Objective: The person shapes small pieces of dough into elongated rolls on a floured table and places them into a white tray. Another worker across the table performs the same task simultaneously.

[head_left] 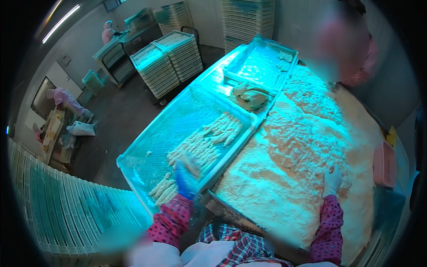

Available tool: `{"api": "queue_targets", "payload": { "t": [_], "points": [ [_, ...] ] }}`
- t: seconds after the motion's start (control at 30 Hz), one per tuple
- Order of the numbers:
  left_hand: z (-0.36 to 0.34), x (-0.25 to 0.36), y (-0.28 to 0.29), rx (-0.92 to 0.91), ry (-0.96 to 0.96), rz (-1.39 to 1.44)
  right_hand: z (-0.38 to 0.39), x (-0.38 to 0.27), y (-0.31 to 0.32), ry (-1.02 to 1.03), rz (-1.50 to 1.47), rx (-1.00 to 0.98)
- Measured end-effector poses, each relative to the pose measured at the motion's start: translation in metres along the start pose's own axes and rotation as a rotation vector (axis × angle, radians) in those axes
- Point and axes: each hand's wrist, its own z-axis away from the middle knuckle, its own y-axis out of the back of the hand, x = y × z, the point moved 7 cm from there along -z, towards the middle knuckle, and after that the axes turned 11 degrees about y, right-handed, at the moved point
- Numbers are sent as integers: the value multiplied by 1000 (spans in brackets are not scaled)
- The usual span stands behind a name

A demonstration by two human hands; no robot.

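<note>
My left hand (185,180), in a blue glove, is over the near end of a large shallow tray (151,142). Motion smears its fingers; a pale blur at their tips may be a crumbed strip. Rows of crumb-coated strips (200,140) lie side by side in this tray, and a shorter group (163,189) lies left of the hand. My right hand (332,181), white-gloved, rests at the edge of a wide heap of pale crumbs (267,178). Its fingers look curled together in the crumbs, and what they hold is hidden. Lumpy coated pieces (307,133) lie across the heap.
Beyond the tray, a crumpled cloth or bag (250,96) lies before another tray (262,66). A pink basket (384,164) stands right. A co-worker (344,44) is across the heap. Stacked trays stand at lower left (66,204) and behind (169,62).
</note>
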Motion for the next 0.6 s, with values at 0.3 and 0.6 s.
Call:
{"api": "queue_targets", "payload": {
  "t": [0.3, 0.6],
  "points": [
    [4, 118, 217, 237, 179, -686, -8, 40, 0, -219, -765, 110],
    [7, 67, 70, -41, -238, -924, 117, -75, 60, 553, -446, -460]
  ]
}}
